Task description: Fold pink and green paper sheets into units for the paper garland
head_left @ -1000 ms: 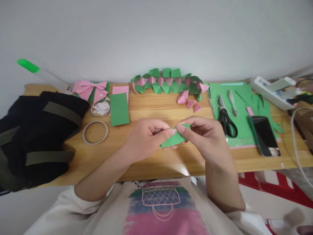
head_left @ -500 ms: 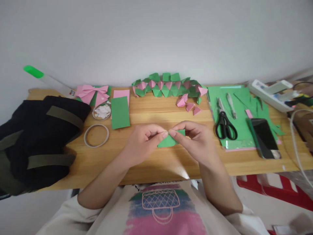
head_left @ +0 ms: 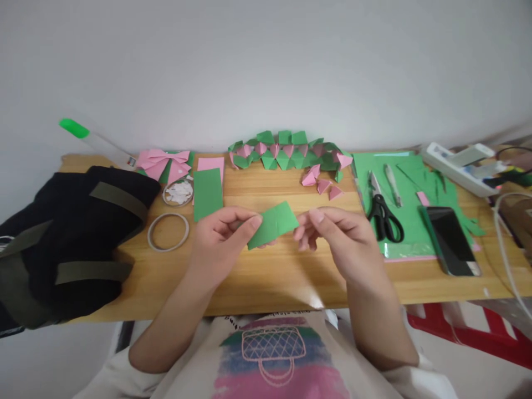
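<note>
A small green paper rectangle [head_left: 275, 224] with a crease across its middle is held at its left end, tilted above the table. The thumb and fingers of my left hand [head_left: 222, 238] pinch it, and some fingertips show below its lower edge. At the paper's right corner is my right hand [head_left: 343, 238], with loosely bent fingers and the thumb off the paper. Fingertips of that hand are close to the corner; whether they touch it, I cannot tell. Beyond the hands, a folded green and pink paper chain [head_left: 286, 152] stands by the wall, with several loose pink folded pieces [head_left: 323, 185] before it.
Green sheets [head_left: 409, 221] at right carry scissors [head_left: 385, 216], a cutter [head_left: 393, 185] and a phone [head_left: 453, 241]. A power strip [head_left: 459, 166] lies behind. At left are green paper [head_left: 208, 194], a pink bow [head_left: 166, 163], tape rings [head_left: 168, 233] and a black bag [head_left: 83, 238].
The green paper has been unfolded and turned to show its creased face. My left hand has shifted left with it, and my right hand's thumb has come off it, moving right.
</note>
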Motion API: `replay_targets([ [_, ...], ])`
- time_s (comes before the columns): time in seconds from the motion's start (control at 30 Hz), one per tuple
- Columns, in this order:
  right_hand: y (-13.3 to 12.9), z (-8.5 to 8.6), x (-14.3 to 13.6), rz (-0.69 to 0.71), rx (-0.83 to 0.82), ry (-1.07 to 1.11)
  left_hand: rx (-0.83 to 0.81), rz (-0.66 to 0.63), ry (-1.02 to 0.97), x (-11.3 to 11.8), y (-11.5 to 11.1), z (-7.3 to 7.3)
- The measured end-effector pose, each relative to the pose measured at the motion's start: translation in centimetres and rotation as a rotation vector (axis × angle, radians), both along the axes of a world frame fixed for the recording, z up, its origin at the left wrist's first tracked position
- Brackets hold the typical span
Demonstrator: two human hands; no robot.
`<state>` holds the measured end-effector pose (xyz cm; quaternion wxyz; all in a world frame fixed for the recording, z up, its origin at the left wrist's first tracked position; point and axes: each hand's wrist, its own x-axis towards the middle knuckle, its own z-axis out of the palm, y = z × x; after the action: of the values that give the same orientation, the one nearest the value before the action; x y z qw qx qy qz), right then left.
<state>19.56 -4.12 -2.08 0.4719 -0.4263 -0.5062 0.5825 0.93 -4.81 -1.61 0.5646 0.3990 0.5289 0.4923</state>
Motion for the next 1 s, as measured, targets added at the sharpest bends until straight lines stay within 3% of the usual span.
replay_targets([
  [0.23,-0.5,-0.8,-0.2,0.162,-0.03,0.218,-0.096,-0.091,-0.259,0.3,-0.2,1.3],
  [0.37,-1.2,-0.3,0.0,0.212,0.056,0.128,-0.012,-0.1,-0.234,0.5,-0.5,1.0],
  [0.53,-1.6,0.6,-0.3,0.105,0.119,-0.202,0.14,-0.047,0.078,0.9,-1.3,1.2],
  [0.67,-1.5,0.8,-0.6,0.034,0.19,-0.283,0.195,-0.121,0.24,0.8,-1.7,1.8],
  [0.77,-1.7,0.7,-0.8,-0.073,0.31,-0.415,0.147,-0.196,0.308,0.8,-1.7,1.7],
  [0.9,-2.1,0.8,-0.9,-0.221,0.43,-0.505,0.037,-0.245,0.193,1.0,-1.3,1.2],
  [1.0,-1.8,1.0,-0.6,-0.166,0.248,-0.212,-0.004,-0.241,0.029,1.0,-0.9,1.1],
])
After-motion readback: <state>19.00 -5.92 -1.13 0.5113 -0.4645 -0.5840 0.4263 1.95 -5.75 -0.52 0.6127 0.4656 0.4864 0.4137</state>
